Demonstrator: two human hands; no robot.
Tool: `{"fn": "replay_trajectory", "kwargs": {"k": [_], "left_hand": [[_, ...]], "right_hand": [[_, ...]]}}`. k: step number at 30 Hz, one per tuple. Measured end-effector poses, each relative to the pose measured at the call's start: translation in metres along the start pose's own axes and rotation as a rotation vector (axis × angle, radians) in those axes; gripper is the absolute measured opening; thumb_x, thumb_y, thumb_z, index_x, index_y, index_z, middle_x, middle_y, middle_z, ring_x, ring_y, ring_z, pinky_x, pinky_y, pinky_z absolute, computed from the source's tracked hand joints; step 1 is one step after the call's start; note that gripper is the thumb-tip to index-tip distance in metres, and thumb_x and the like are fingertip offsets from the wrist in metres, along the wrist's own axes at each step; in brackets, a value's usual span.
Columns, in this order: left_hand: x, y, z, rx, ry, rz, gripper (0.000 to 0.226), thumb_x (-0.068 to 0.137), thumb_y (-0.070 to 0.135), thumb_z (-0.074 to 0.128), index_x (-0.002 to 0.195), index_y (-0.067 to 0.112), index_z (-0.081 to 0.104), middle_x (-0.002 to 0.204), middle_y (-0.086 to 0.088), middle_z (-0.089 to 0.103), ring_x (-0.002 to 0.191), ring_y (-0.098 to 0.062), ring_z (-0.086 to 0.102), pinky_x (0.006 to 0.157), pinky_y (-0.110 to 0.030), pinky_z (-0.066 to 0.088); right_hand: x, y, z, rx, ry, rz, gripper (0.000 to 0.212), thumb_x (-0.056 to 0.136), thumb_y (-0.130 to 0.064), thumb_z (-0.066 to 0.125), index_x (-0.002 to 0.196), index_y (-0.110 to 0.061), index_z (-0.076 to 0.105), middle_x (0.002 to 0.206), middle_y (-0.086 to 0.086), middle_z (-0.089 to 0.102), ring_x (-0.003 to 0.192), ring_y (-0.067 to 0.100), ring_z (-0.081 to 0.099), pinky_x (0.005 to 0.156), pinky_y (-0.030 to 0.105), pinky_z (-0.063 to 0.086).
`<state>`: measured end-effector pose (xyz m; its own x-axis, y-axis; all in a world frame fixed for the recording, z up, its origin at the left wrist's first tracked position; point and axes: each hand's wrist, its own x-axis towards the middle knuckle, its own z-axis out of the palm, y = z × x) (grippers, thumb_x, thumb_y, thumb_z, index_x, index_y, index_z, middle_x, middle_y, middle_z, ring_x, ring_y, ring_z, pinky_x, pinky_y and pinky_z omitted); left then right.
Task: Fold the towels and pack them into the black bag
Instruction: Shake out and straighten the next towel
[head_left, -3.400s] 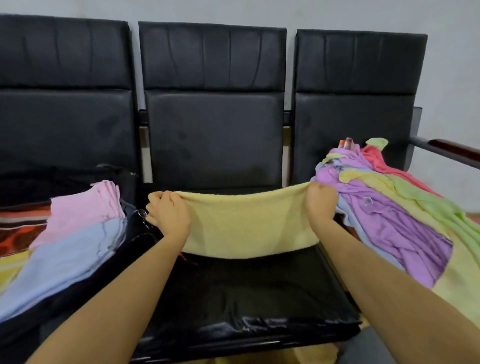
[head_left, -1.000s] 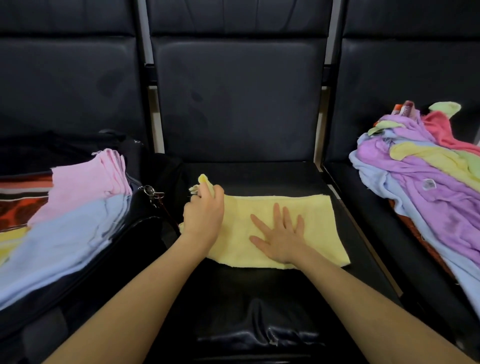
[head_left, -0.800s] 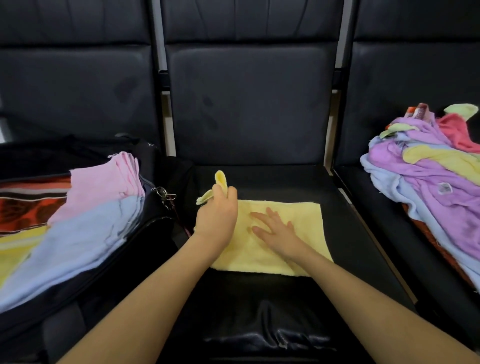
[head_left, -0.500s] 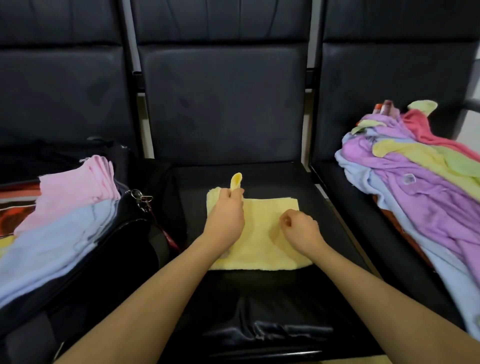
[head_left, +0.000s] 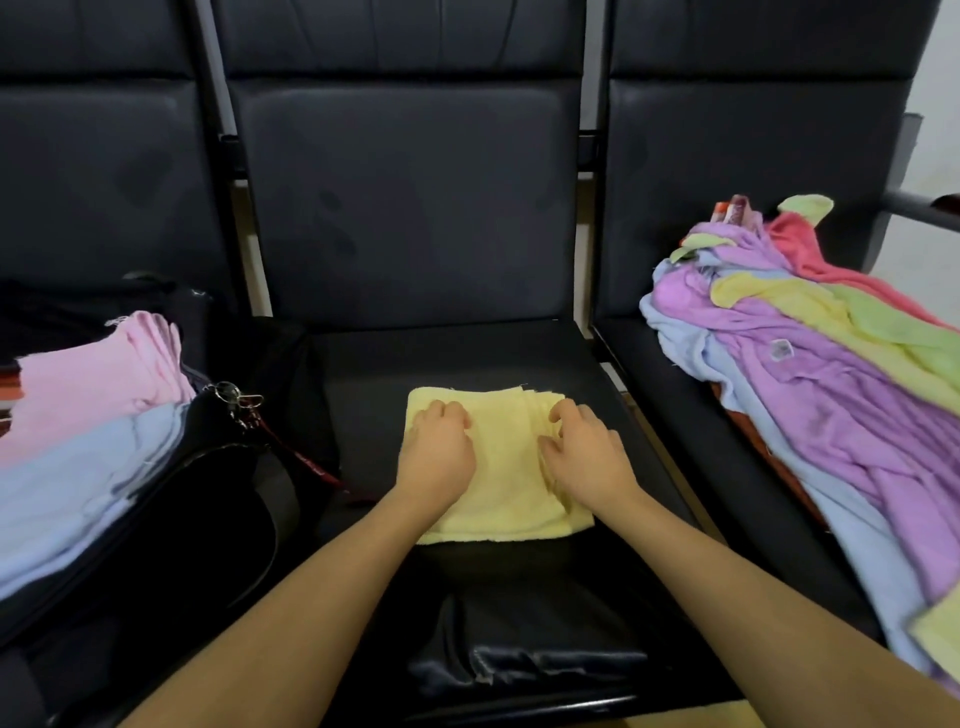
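Observation:
A pale yellow towel lies folded into a small square on the middle seat. My left hand rests on its left half, fingers curled at the far left corner. On the right half, my right hand has bent fingers gripping the layered right edge. The black bag sits open on the left seat, holding folded pink and light blue towels.
A loose pile of purple, blue, yellow, green and red towels covers the right seat. A key ring and a red strap hang at the bag's near edge. Black seat backs rise behind; an armrest is at far right.
The towel went from held up and stretched to lying on the seat. My left hand then folded its left end over to the right, making a smaller square, and now both hands are on it.

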<state>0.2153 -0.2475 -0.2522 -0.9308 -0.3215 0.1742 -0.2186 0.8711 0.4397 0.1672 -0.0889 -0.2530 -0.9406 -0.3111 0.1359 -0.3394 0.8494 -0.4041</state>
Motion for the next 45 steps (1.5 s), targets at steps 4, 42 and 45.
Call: {"fn": "replay_trajectory", "kwargs": {"k": [4, 42, 45], "left_hand": [[-0.003, -0.020, 0.004, 0.213, -0.082, -0.188, 0.031, 0.098, 0.019, 0.034, 0.129, 0.014, 0.037, 0.127, -0.013, 0.040, 0.113, -0.029, 0.041, 0.094, -0.035, 0.037], [-0.011, -0.013, 0.030, 0.166, -0.149, -0.186, 0.047, 0.100, 0.036, 0.030, 0.145, 0.032, 0.014, 0.119, -0.012, 0.039, 0.094, -0.024, 0.051, 0.093, -0.037, 0.034], [-0.014, -0.012, 0.020, 0.145, -0.150, -0.161, 0.045, 0.098, 0.023, 0.034, 0.141, 0.025, 0.019, 0.114, -0.009, 0.037, 0.076, -0.019, 0.050, 0.080, -0.034, 0.040]], "right_hand": [[0.001, -0.009, 0.010, -0.228, 0.021, 0.136, 0.052, 0.093, -0.053, 0.045, 0.120, -0.009, 0.047, 0.120, 0.009, 0.055, 0.111, 0.026, 0.052, 0.094, 0.038, 0.038], [0.008, 0.006, 0.023, -0.385, 0.100, 0.215, 0.055, 0.093, -0.058, 0.038, 0.113, -0.009, 0.049, 0.122, 0.009, 0.043, 0.112, 0.025, 0.041, 0.095, 0.036, 0.032], [0.008, -0.001, 0.026, -0.284, -0.001, 0.214, 0.044, 0.095, -0.051, 0.042, 0.106, -0.011, 0.055, 0.125, 0.008, 0.041, 0.116, 0.025, 0.038, 0.100, 0.038, 0.029]]}}
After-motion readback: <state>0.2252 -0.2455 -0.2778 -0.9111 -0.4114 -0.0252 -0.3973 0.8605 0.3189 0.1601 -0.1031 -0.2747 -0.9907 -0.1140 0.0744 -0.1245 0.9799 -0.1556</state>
